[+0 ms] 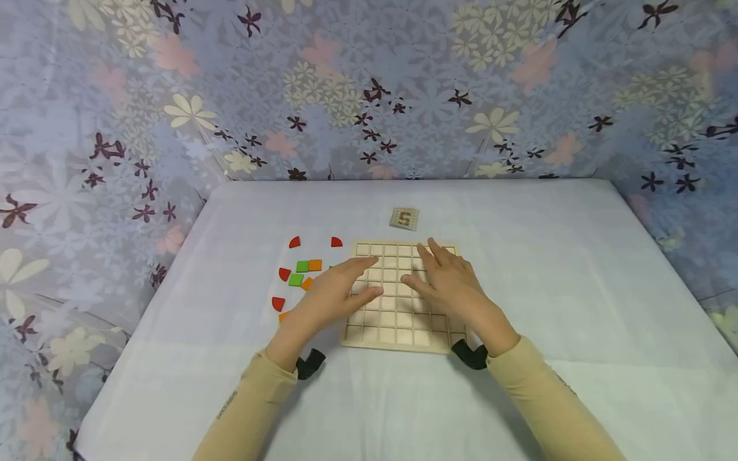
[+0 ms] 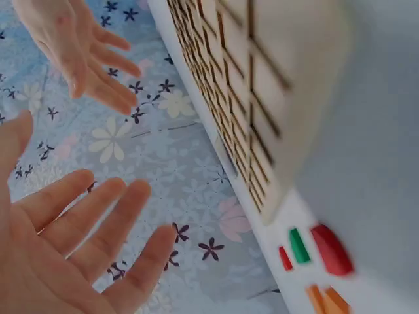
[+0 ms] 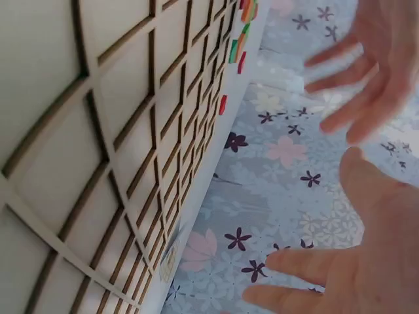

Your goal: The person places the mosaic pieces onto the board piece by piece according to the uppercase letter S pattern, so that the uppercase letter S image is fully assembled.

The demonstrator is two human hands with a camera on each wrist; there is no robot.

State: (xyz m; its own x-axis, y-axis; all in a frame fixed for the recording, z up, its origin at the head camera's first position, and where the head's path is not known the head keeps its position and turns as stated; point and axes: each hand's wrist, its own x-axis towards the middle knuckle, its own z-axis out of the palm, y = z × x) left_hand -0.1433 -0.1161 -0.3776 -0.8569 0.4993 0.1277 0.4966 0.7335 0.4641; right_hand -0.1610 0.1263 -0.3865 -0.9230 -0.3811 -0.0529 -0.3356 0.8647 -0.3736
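A wooden grid board with square compartments lies on the white table in front of me. My left hand hovers over its left edge, fingers extended and holding nothing. Over the board's right part is my right hand, thumb apart from the fingers, also holding nothing. The two palms are turned partly toward each other, with a gap between them. In the left wrist view the left fingers are spread. The right wrist view shows bare compartments of the board beside the right hand.
Left of the board lie red quarter-round pieces, green squares and orange squares; the left hand hides some. Behind the board is a small square patterned card. Floral cloth hangs around the table's back and sides.
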